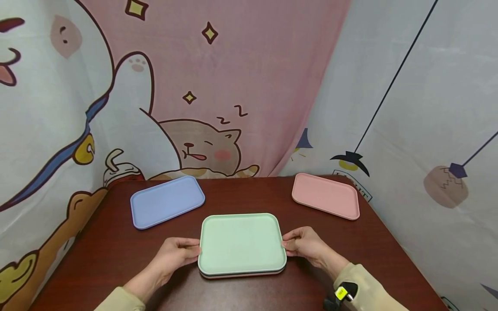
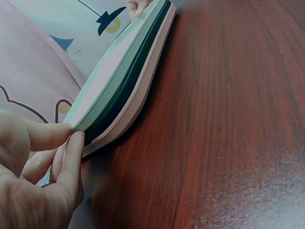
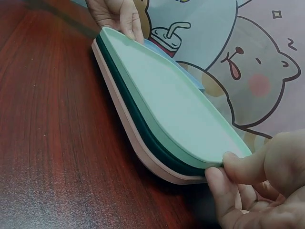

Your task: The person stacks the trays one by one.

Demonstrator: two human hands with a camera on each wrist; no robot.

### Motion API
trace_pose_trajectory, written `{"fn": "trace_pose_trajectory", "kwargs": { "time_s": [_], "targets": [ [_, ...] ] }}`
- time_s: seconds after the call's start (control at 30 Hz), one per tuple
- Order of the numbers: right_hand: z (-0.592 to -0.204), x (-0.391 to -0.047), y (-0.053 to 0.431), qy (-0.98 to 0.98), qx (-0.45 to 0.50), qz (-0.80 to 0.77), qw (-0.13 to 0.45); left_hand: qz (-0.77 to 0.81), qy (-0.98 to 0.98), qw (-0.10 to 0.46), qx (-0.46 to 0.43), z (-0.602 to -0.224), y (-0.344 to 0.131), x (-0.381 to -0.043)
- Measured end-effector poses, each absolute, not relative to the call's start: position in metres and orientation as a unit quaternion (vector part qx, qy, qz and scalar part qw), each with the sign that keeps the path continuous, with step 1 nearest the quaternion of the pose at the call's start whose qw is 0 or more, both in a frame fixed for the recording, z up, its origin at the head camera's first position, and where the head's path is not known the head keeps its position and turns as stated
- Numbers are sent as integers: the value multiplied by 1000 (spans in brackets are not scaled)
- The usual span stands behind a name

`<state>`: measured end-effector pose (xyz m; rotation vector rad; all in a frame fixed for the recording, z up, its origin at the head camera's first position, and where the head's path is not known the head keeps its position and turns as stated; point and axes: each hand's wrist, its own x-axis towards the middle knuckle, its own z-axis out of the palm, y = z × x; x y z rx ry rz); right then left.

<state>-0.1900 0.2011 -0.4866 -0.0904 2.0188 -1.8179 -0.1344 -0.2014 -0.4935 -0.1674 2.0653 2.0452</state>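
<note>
A light green rectangular tray (image 1: 242,244) lies on top of a stack in front of me, over a dark green tray (image 3: 169,161) and a pink tray (image 2: 136,106). My left hand (image 1: 177,256) pinches the light green tray's left edge, thumb at the rim and fingers lower down. At the opposite short edge, my right hand (image 1: 306,245) pinches the same tray between thumb and fingers. The three trays sit close together. Both wrist views show the layered rims, but the undersides are hidden.
A blue tray (image 1: 167,202) lies angled at the back left of the dark wooden table (image 1: 241,196). Another pink tray (image 1: 326,195) lies at the back right, near the table's edge. A cartoon-printed curtain (image 1: 249,77) hangs behind and along the sides.
</note>
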Motion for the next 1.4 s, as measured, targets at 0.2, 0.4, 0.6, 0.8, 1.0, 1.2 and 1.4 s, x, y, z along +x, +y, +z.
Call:
{"fn": "trace_pose_trajectory", "kwargs": {
  "time_s": [0.2,0.4,0.6,0.8,1.0,1.2,1.4],
  "targets": [
    [-486,-189,198,733,-32,-649,200,694,709,107,-64,-493,-201,-132],
    [-485,-188,196,734,-36,-648,200,696,706,107,-73,-494,-202,-131],
    [-485,-189,195,743,-44,-640,189,699,704,104,-68,-494,-203,-132],
    [-485,-189,194,746,-39,-639,183,700,703,101,-71,-493,-203,-132],
    [-485,-187,194,763,-42,-623,170,697,708,98,-61,-495,-203,-131],
    [-486,-186,200,755,-51,-628,182,698,706,113,-44,-494,-205,-132],
    [-483,-187,206,726,-53,-650,218,707,696,122,-43,-490,-214,-131]
  ]
}}
